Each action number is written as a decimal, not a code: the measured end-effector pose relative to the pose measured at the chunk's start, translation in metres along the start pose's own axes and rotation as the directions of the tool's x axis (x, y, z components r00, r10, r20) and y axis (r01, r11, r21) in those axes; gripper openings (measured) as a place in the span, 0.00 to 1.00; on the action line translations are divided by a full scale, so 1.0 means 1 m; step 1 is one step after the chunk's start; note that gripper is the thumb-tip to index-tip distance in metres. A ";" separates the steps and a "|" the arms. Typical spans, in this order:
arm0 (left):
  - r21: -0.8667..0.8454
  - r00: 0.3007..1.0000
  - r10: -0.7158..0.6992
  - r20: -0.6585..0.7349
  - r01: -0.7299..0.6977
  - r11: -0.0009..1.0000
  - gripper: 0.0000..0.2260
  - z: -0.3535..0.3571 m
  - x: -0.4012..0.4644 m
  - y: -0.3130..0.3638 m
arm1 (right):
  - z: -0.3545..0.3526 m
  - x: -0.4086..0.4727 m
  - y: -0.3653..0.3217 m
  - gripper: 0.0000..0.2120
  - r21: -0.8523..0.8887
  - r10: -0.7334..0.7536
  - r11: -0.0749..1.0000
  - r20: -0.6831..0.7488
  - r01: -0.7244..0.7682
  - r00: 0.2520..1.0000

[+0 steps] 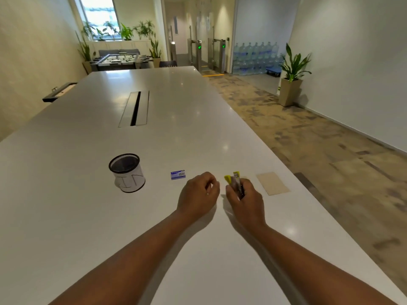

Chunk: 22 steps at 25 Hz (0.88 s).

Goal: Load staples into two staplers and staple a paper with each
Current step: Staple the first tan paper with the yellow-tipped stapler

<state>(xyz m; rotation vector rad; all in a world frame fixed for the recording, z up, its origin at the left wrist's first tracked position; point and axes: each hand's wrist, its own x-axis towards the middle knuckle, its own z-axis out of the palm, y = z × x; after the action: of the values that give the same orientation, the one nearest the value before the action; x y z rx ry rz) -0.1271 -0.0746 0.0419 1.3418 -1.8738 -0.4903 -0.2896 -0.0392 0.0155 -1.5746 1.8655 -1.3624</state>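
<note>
From the head view, the right hand (245,200) grips a yellow stapler (234,181), hinged open above its fingers, while the left hand (199,194) hovers just beside it with fingers curled; whether they pinch staples is too small to tell. The staple box (178,175) lies beyond the left fingers and the paper (272,183) right of the stapler on the desk (110,216). A loose strip could likely slip or snap if fed crooked into the channel.

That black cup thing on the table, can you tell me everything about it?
The black mesh cup is a round pen holder that looks like wire mesh with a solid dark rim. It stands upright on the white table, left of the small blue box. White paper with dark pen lines shows at its side. No hand touches it. Nothing sticks out.
</note>
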 end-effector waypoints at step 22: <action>0.352 0.888 0.034 0.458 -0.217 0.911 0.08 0.072 0.058 0.027 | -0.031 0.045 0.043 0.01 0.663 0.389 0.658 0.104 -0.355 0.915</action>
<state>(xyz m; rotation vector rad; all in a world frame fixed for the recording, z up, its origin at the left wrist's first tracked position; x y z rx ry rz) -0.2084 -0.1260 0.0355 1.4304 -2.5322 -0.3811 -0.3523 -0.0687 0.0088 -0.7392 1.3508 -1.6177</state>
